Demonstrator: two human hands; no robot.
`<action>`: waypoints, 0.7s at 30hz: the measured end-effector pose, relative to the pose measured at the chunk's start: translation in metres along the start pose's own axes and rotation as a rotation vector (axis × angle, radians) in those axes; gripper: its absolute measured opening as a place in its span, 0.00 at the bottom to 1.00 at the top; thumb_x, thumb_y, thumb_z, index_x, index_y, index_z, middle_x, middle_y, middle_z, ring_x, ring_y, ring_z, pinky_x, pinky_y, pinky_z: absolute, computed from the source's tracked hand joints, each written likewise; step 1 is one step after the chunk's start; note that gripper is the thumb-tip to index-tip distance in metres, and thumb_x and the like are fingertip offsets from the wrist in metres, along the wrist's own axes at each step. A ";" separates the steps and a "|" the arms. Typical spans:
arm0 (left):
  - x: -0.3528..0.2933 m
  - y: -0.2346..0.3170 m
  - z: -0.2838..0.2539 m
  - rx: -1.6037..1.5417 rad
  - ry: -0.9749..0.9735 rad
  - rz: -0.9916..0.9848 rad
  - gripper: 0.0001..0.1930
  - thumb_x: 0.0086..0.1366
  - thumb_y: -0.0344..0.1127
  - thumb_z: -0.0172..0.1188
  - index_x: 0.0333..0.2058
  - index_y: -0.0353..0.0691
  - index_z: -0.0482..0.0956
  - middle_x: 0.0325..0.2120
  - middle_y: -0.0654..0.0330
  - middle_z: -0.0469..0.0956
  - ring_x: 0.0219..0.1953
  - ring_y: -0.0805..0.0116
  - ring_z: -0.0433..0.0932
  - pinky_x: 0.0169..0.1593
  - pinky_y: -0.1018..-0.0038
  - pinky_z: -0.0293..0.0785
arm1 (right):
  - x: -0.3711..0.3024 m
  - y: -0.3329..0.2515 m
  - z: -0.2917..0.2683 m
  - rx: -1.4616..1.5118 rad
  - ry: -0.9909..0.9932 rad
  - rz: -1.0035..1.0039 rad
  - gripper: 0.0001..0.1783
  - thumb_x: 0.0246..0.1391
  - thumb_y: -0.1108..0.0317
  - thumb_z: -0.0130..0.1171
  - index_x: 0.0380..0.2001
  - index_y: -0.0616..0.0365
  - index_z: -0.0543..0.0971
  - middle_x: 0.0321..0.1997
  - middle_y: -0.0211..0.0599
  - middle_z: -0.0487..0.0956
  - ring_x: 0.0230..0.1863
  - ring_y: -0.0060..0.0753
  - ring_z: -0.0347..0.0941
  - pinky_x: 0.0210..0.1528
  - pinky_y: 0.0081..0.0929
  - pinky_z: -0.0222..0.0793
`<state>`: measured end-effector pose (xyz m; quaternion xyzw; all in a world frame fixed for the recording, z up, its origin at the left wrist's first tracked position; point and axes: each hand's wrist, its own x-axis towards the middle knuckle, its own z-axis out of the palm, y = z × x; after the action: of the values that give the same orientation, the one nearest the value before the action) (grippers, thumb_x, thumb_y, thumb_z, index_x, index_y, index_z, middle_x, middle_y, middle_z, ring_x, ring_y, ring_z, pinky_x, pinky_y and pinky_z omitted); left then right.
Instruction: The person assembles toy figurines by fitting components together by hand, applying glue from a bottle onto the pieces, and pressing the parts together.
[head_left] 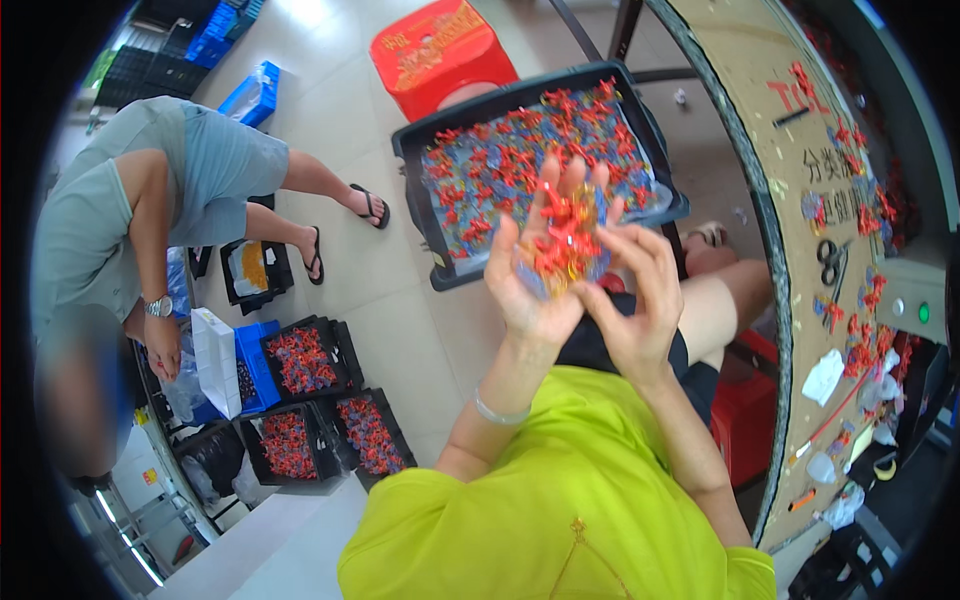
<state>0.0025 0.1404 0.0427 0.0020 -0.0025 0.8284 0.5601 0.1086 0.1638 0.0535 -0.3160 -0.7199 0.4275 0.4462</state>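
My left hand (527,305) is palm up, its fingers curled loosely around a small pile of shiny plastic figures (568,243) in red, yellow and clear blue. A pale bracelet circles that wrist. From the right, my right hand (645,305) reaches into the same pile, thumb and fingertips against the pieces; exactly which piece it grips is hard to make out. Under and beyond both hands, a large black tray (436,245) holds many similar red and blue figures on a clear liner.
A red stool (440,60) stands behind the tray. Along the right runs a cardboard-topped table (790,250) with scissors (832,265), loose figures and plastic scraps. At left a person (160,200) bends over black trays (290,445) of figures and a blue bin (257,375).
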 end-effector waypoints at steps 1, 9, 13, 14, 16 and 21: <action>0.005 -0.004 0.004 0.034 -0.037 -0.004 0.33 0.63 0.52 0.49 0.62 0.40 0.57 0.62 0.56 0.59 0.67 0.54 0.48 0.68 0.53 0.42 | 0.003 0.002 -0.005 -0.001 0.016 0.019 0.28 0.35 0.76 0.69 0.46 0.60 0.77 0.45 0.44 0.73 0.44 0.37 0.72 0.43 0.29 0.71; -0.013 -0.032 0.016 -0.165 0.067 -0.282 0.29 0.60 0.39 0.56 0.59 0.41 0.62 0.56 0.56 0.68 0.66 0.54 0.52 0.68 0.52 0.42 | -0.014 -0.010 -0.064 1.170 0.076 0.428 0.23 0.52 0.71 0.57 0.49 0.73 0.69 0.46 0.48 0.75 0.43 0.33 0.74 0.49 0.28 0.70; -0.015 -0.035 0.009 -0.124 0.162 -0.349 0.22 0.60 0.35 0.56 0.54 0.42 0.69 0.53 0.58 0.71 0.63 0.57 0.58 0.62 0.60 0.60 | -0.035 -0.015 -0.081 1.444 0.123 0.509 0.24 0.56 0.64 0.52 0.51 0.70 0.67 0.46 0.51 0.75 0.42 0.39 0.75 0.49 0.32 0.71; -0.014 -0.033 0.005 -0.210 0.144 -0.440 0.20 0.60 0.33 0.56 0.52 0.43 0.71 0.50 0.59 0.72 0.60 0.59 0.61 0.53 0.67 0.67 | -0.041 -0.018 -0.085 1.443 0.143 0.488 0.24 0.56 0.64 0.52 0.51 0.70 0.67 0.46 0.51 0.75 0.42 0.39 0.75 0.49 0.32 0.71; -0.015 -0.036 0.015 -0.175 0.198 -0.491 0.16 0.60 0.29 0.55 0.48 0.45 0.74 0.44 0.61 0.75 0.53 0.64 0.67 0.28 0.82 0.69 | -0.045 -0.023 -0.095 1.494 0.166 0.501 0.24 0.58 0.62 0.50 0.52 0.68 0.66 0.46 0.52 0.75 0.43 0.41 0.75 0.50 0.33 0.71; -0.026 -0.036 0.021 0.049 0.125 -0.539 0.08 0.62 0.30 0.53 0.40 0.42 0.75 0.40 0.60 0.76 0.51 0.65 0.67 0.22 0.81 0.68 | -0.064 -0.026 -0.102 1.584 0.169 0.491 0.23 0.59 0.61 0.48 0.53 0.63 0.66 0.47 0.53 0.75 0.45 0.43 0.74 0.51 0.35 0.70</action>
<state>0.0461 0.1296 0.0632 -0.0351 0.0528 0.6479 0.7590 0.2251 0.1329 0.0770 -0.0878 -0.0809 0.8674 0.4831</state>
